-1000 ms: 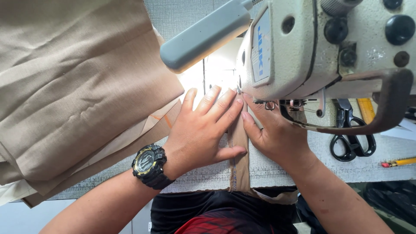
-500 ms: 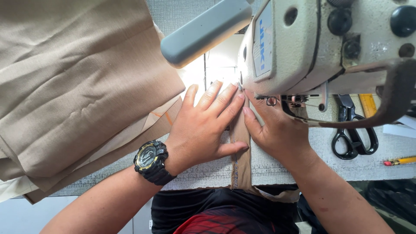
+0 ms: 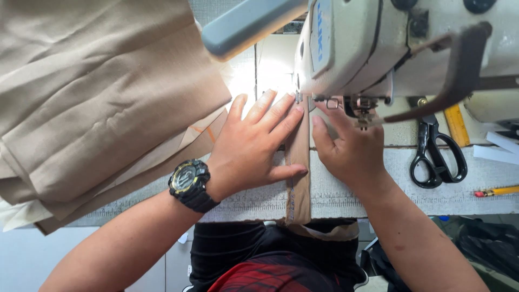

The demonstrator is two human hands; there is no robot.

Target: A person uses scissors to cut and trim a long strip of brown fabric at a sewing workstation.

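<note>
My left hand [image 3: 253, 147] lies flat with fingers spread on a narrow tan fabric strip [image 3: 298, 178], its thumb pressing the strip's left edge. A black watch sits on that wrist. My right hand [image 3: 348, 148] presses down on the strip's right side, its fingers partly hidden under the white sewing machine head [image 3: 367, 48]. The strip runs from the table's front edge up to the needle area [image 3: 298, 97] between my fingertips.
A large pile of folded tan fabric [image 3: 92, 103] covers the table's left side. Black scissors [image 3: 435, 154] lie to the right of the machine, with a yellow ruler [image 3: 457, 124] and a pencil [image 3: 497, 191] nearby. A grey lamp arm [image 3: 243, 27] reaches over the table.
Both hands stay pressed on the strip and have edged slightly toward the needle; the view has shifted a little.
</note>
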